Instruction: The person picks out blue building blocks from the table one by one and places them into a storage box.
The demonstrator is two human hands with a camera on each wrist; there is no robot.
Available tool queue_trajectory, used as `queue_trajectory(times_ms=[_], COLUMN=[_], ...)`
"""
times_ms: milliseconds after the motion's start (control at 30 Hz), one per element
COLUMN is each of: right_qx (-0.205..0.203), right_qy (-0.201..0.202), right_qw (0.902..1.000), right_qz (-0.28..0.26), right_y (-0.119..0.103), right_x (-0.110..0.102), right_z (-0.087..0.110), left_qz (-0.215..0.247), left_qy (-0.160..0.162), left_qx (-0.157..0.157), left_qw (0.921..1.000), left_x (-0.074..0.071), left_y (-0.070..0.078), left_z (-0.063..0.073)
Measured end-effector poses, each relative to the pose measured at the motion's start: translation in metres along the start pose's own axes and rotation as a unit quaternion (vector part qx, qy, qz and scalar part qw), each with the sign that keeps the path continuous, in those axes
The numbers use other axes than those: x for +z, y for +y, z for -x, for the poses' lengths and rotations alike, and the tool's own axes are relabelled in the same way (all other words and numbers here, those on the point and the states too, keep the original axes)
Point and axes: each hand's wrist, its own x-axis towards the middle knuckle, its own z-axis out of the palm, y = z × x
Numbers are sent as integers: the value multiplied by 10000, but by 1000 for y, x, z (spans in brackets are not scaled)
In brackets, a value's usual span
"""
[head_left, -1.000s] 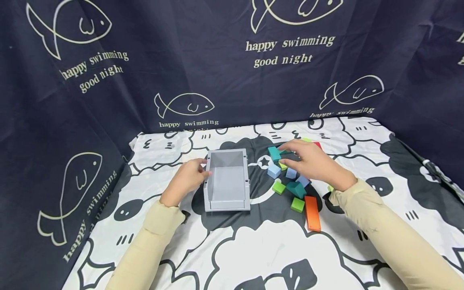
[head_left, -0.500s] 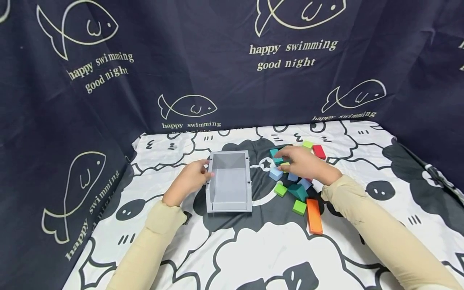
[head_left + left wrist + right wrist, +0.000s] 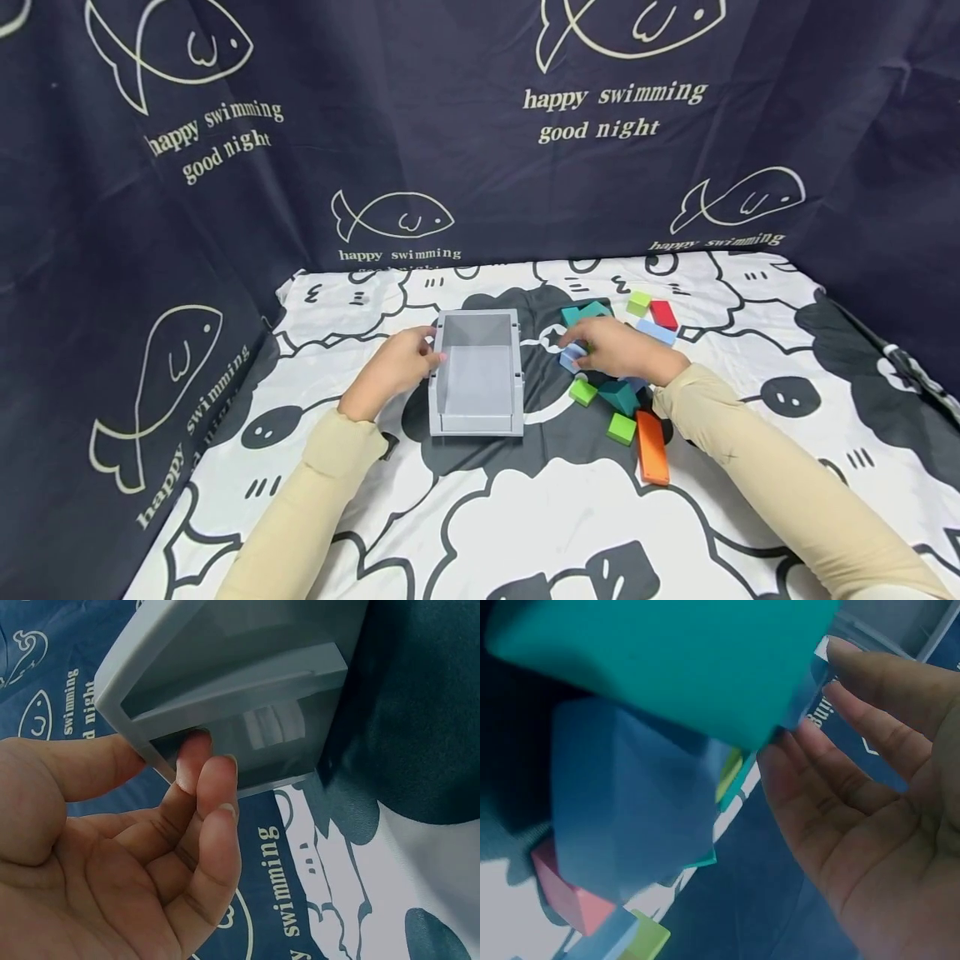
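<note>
My left hand (image 3: 397,367) pinches the left rim of a grey plastic bin (image 3: 476,426), thumb on one side and fingers on the other; the left wrist view shows the fingertips at the bin's wall (image 3: 232,697). Among scattered toy blocks my right hand (image 3: 621,346) pinches a light blue block (image 3: 572,357) between thumb and fingers. A big teal block (image 3: 667,667) partly covers that grip in the right wrist view. Behind the right hand lie teal blocks (image 3: 596,309). In front of it are a teal wedge block (image 3: 619,398) and a green block (image 3: 582,392).
Nearer the person lie another green block (image 3: 621,427) and a long orange block (image 3: 652,447). A red block (image 3: 663,315), a light green block (image 3: 639,302) and a blue slab (image 3: 656,331) sit at the back right. A dark curtain (image 3: 480,150) hangs behind the patterned cloth.
My right hand has come from the teal blocks toward me and left to the light blue block, which it now pinches. The left hand stays on the bin; the view has shifted slightly.
</note>
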Motion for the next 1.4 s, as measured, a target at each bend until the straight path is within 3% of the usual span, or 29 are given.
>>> queue_trajectory(times_ms=[1067, 1400], right_qx=[403, 370], right_qy=[133, 538], right_qw=[9991, 9978], right_qz=[18, -146], right_y=[1, -6], right_x=[1, 0], right_z=[3, 3], left_qz=[277, 227], left_qy=[-168, -149], left_qx=[-1, -9], left_qw=[9995, 9996], left_x=[0, 0], left_y=[-1, -2], left_z=[-5, -3])
